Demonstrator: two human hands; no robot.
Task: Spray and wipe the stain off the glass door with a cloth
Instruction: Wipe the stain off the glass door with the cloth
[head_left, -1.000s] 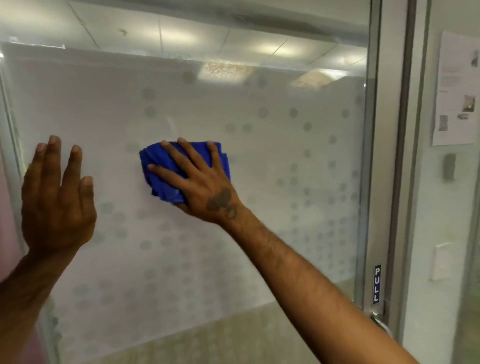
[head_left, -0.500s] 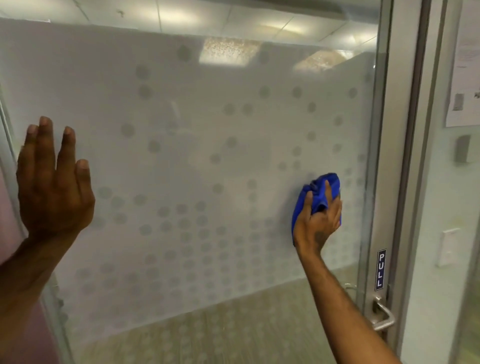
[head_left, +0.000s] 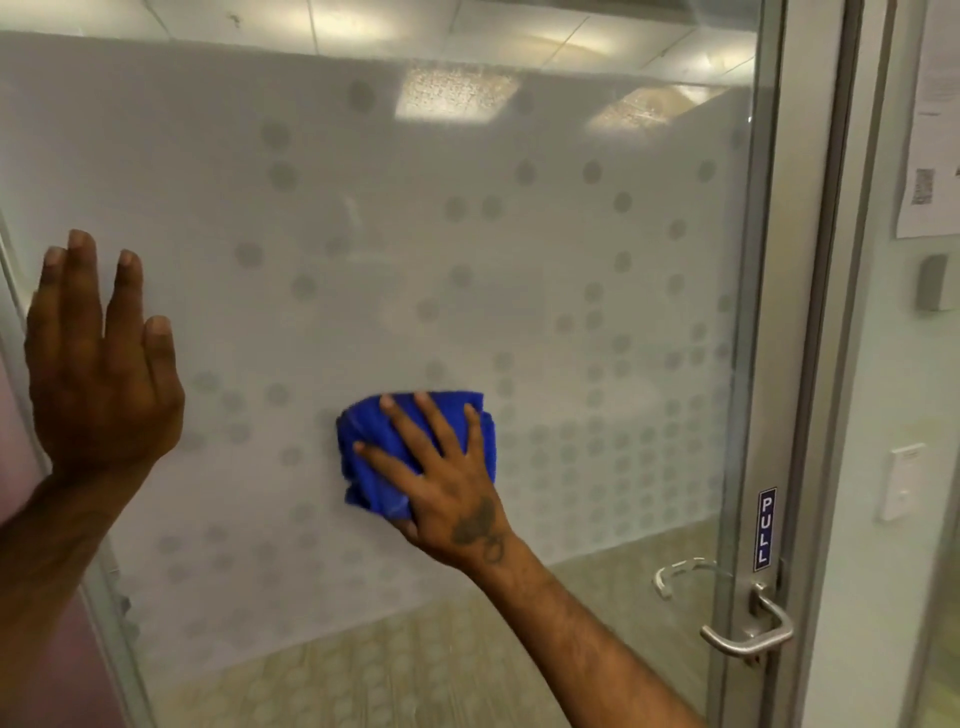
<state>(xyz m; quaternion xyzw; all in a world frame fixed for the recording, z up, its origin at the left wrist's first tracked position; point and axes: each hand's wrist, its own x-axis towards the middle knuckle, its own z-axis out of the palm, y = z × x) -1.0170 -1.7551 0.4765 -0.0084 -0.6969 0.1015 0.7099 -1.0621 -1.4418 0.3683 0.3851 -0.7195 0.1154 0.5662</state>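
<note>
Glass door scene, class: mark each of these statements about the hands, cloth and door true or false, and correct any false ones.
1. The right hand presses a blue cloth flat against the glass door. True.
2. The left hand holds a spray bottle. False: it is open and empty, fingers up.
3. The sign above the door handle reads PUSH. False: it reads PULL.
4. The glass is frosted with a dot pattern. True.
5. The cloth touches the handle. False: it sits well left of it.

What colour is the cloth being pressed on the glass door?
Bright blue. The cloth shows clearly in the head view, under the right hand.
</note>
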